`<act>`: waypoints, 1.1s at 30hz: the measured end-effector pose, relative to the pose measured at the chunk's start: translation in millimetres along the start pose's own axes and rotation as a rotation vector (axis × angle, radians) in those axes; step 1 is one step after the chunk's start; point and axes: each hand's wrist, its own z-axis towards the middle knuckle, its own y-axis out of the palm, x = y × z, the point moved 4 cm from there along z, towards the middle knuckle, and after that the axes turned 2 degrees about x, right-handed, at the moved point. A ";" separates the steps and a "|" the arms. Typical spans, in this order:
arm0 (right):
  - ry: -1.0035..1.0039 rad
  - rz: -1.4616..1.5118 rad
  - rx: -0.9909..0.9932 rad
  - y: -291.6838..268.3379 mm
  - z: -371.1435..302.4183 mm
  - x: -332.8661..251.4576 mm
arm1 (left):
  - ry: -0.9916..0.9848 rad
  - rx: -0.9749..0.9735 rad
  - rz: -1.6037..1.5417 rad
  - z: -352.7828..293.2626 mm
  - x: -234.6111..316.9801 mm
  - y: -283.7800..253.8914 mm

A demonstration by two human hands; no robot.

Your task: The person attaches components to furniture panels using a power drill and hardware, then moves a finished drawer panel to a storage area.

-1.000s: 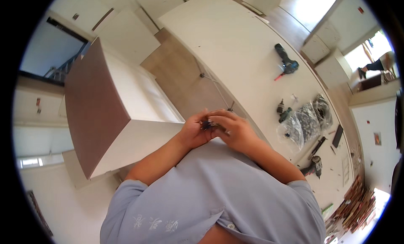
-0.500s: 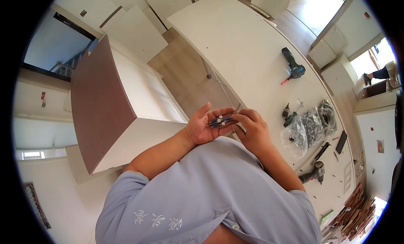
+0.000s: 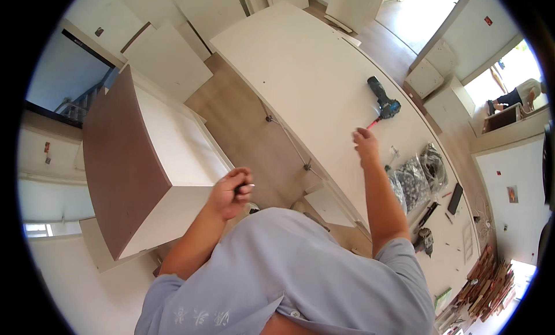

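Observation:
My left hand [image 3: 232, 193] is closed in front of my body, above the floor gap beside the cabinet. A dark and pale end of the small connecting bolts [image 3: 241, 188] shows between its fingers; the rest are hidden in the fist. Out over the white worktable panel [image 3: 295, 63], my right hand [image 3: 366, 145] has its fingers curled together. They are beside the red bit of a blue and black cordless driver [image 3: 387, 106] lying on the panel. Whether the fingers touch the bit, or hold something small, I cannot make out.
At left stands a white cabinet carcass with a brown side panel [image 3: 115, 161]. Clear bags of small hardware [image 3: 413, 182] and another power drill [image 3: 424, 241] lie on the panel's right part. Wood offcuts [image 3: 488, 286] are piled at lower right. Another person [image 3: 514, 98] is at far right.
My hands have parted. The left has closed over the bolts that lay in its open palm and moved left; the right has reached forward and right, up to the driver's bit.

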 end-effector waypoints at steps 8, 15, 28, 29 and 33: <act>0.220 -0.182 0.498 -86.0 161.3 40.9 | 0.852 0.746 0.746 -117.7 152.8 -86.1; 0.259 -0.158 0.358 -51.4 221.6 39.6 | 0.977 1.242 1.149 -129.4 164.5 -149.0; 0.411 0.402 -0.043 -84.0 191.1 27.2 | 0.930 1.099 1.041 -120.7 165.9 -161.9; 0.382 0.466 -0.105 -91.2 187.8 28.4 | 0.959 1.067 1.046 -112.7 171.6 -159.1; 0.235 0.836 -0.518 -25.5 85.2 33.6 | 1.025 1.037 1.046 -116.0 170.5 -150.3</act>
